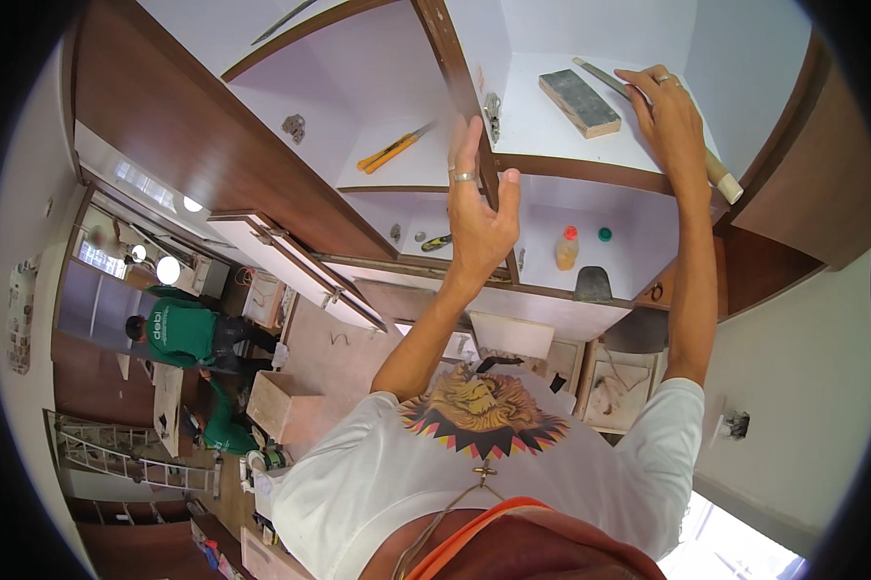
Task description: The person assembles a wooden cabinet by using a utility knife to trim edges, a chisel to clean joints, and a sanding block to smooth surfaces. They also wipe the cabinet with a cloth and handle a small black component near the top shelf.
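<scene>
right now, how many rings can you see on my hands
2: one silver ring on the left hand, and a second silver ring on the right hand. Blur and overlapping fingers may hide others.

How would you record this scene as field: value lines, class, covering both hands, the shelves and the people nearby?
Left hand: raised, open, in front of the brown cabinet upright; contact unclear
Right hand: over the long grey-beige rod; grip unclear
Upper right shelf: grey-topped block, left of the right hand
Upper left shelf: orange-handled tool
Lower right shelf: red-capped bottle, green cap, dark cup-shaped piece
Lower left shelf: yellow-and-black tool
People nearby: person in a green shirt; another green sleeve below
</scene>
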Tool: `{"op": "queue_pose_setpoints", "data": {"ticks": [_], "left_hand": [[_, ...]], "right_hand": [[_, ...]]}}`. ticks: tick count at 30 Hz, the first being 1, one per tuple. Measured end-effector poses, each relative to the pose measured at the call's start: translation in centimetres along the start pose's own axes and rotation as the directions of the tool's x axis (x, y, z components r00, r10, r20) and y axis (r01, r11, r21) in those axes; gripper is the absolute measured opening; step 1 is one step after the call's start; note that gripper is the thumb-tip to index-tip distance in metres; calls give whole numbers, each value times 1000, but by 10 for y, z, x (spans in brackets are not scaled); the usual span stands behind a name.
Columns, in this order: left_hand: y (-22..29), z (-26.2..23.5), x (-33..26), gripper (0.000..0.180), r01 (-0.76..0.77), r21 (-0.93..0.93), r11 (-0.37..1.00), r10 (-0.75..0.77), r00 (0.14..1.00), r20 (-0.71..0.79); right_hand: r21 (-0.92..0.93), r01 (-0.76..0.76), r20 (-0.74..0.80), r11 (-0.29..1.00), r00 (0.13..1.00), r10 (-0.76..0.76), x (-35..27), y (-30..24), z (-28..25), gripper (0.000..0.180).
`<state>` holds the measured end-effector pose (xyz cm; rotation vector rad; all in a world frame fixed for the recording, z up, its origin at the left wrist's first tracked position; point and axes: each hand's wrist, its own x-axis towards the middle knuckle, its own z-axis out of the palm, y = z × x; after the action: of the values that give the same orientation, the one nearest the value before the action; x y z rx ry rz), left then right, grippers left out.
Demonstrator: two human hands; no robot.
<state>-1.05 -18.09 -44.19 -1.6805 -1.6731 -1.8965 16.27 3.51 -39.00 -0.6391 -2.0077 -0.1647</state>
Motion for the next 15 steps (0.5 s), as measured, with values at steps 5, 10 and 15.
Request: {"op": "queue_pose_setpoints", "data": {"ticks": [5,10,15], "left_hand": [[-16,-19,-1,65,117,-179,977,-116,993,16],[-32,-12,-19,72,291,-206,934,-268,954,133],[-36,-6,-41,71,185,-139,973,-172,980,97]], "right_hand": [[23,-1,-23,1000,1000,2,-3,-1,-1,19],[34,-18,-20,999,1000,19,-3,-3,-1,19],[64,-22,-31,998,999,24,-2,-8,-7,18]]}}
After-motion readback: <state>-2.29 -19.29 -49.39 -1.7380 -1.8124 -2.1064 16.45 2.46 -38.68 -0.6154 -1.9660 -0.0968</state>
